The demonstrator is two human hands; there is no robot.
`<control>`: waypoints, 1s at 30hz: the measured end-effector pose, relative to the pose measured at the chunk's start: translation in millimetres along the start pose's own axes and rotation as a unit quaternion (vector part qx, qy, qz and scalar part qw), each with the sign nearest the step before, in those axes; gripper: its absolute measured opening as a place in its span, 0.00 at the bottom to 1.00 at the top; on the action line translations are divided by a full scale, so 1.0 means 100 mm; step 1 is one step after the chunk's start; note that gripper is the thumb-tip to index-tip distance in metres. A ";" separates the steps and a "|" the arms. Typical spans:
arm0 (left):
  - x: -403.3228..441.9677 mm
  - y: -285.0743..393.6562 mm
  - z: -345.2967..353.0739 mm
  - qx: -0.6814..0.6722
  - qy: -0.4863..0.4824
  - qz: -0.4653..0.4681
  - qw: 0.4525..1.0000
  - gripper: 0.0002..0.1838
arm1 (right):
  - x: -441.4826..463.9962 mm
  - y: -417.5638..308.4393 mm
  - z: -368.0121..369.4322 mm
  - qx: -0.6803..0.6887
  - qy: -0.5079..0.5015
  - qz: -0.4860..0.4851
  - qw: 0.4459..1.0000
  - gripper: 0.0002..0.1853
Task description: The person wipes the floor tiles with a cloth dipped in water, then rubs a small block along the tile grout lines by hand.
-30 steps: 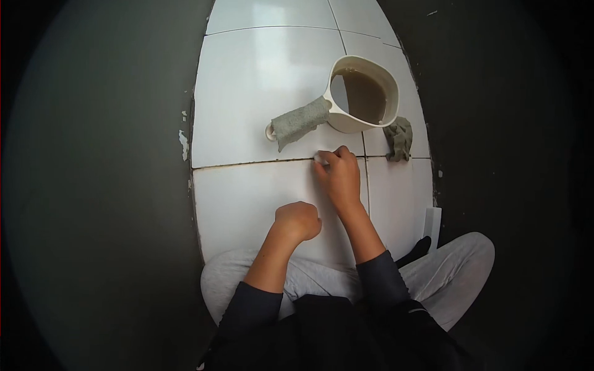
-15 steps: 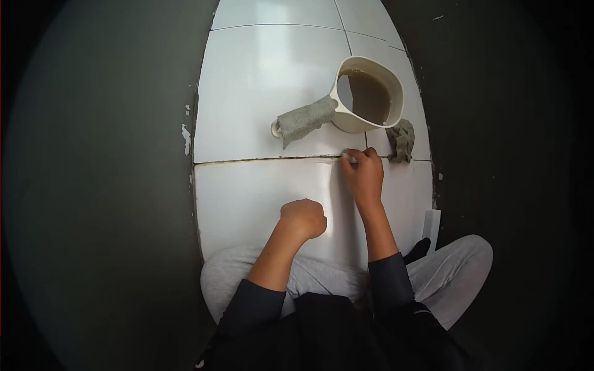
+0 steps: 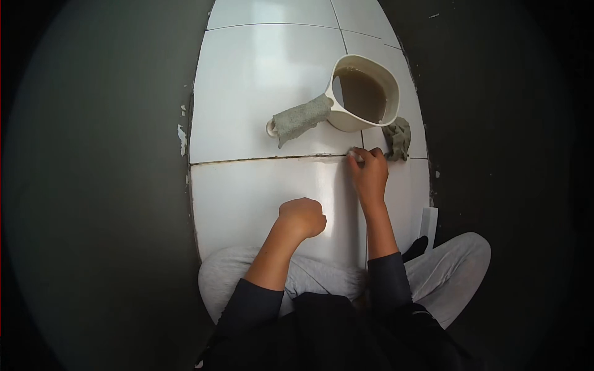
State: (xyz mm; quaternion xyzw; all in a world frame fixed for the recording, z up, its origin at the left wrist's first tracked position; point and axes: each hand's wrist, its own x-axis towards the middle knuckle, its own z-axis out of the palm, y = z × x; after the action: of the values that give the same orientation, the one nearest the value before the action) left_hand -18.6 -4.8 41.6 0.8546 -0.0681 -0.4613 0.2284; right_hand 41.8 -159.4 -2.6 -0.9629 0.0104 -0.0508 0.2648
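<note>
My right hand (image 3: 372,176) pinches a small whitish piece (image 3: 354,154) between thumb and fingers, at the dark grout line (image 3: 272,158) between the white floor tiles. What kind of piece it is I cannot make out. Closed into a fist, my left hand (image 3: 302,217) is over the near tile (image 3: 247,204); its fingers are turned away, so anything inside is hidden. Just beyond my right hand stands a cream dipper (image 3: 344,121) with murky brown water (image 3: 362,96) in it. A grey-green cloth (image 3: 302,120) is draped over its handle, which points left.
A second crumpled grey-green cloth (image 3: 398,139) lies right of the dipper. A white strip (image 3: 429,226) is beside my right leg (image 3: 448,272). Dark walls or panels (image 3: 105,185) border the tiled strip on both sides, with chipped pale patches (image 3: 182,139).
My right hand has slid a little to the right along the grout line, still pinching the whitish piece. My left hand stays in place. The view has shifted slightly.
</note>
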 end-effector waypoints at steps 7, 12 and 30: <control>-0.01 -0.05 0.01 -0.005 0.008 0.010 1.000 0.22 | -0.16 -0.46 0.19 -0.001 -0.064 -0.095 0.993 0.10; -0.02 -0.03 0.00 0.003 -0.007 -0.020 1.000 0.22 | 0.02 0.12 -0.06 -0.018 -0.008 -0.011 1.000 0.11; -0.02 -0.29 -0.39 -0.418 0.486 0.136 0.755 0.19 | -0.06 -0.02 -0.16 0.317 -0.143 0.138 0.927 0.11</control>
State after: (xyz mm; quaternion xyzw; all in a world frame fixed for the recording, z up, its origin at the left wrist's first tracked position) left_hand 9.4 33.9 48.6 0.7651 0.1359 0.0695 0.6256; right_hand 33.8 -165.3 11.4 -0.8148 0.0887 0.1237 0.5594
